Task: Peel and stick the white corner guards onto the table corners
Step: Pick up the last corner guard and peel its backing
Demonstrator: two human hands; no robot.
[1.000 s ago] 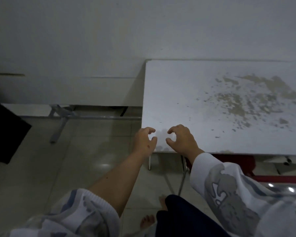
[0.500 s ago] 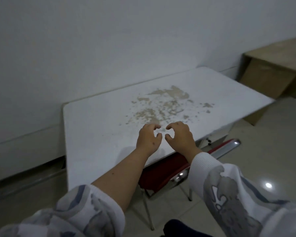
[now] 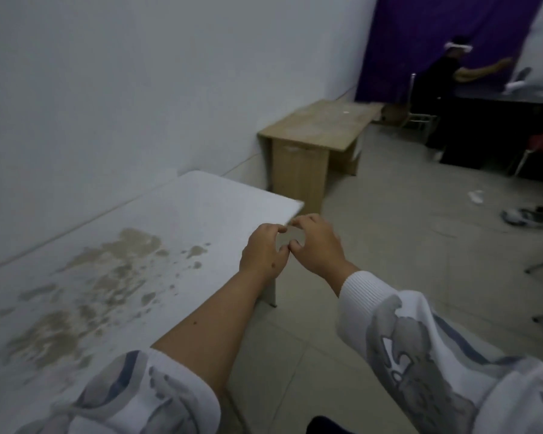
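The white table [image 3: 201, 211] with a worn brown patch runs along the wall on the left. Its near right corner [image 3: 299, 204] is bare. My left hand [image 3: 264, 249] and my right hand [image 3: 317, 245] are held together just in front of that corner, over the table's front edge. Their fingers are curled, and thumb and forefinger tips meet. A small pale piece, which seems to be a white corner guard [image 3: 291, 223], shows pinched between the forefinger tips. Most of it is hidden by the fingers.
A low wooden desk [image 3: 317, 126] stands against the wall just beyond the table. Farther right, a person [image 3: 452, 70] works at a dark table [image 3: 499, 120] by a purple curtain [image 3: 436, 29]. Shoes [image 3: 527, 214] lie on the tiled floor.
The view has swung right along the table, from its left corner past the worn patch to its right corner. My hands stayed together in the same curled pose.
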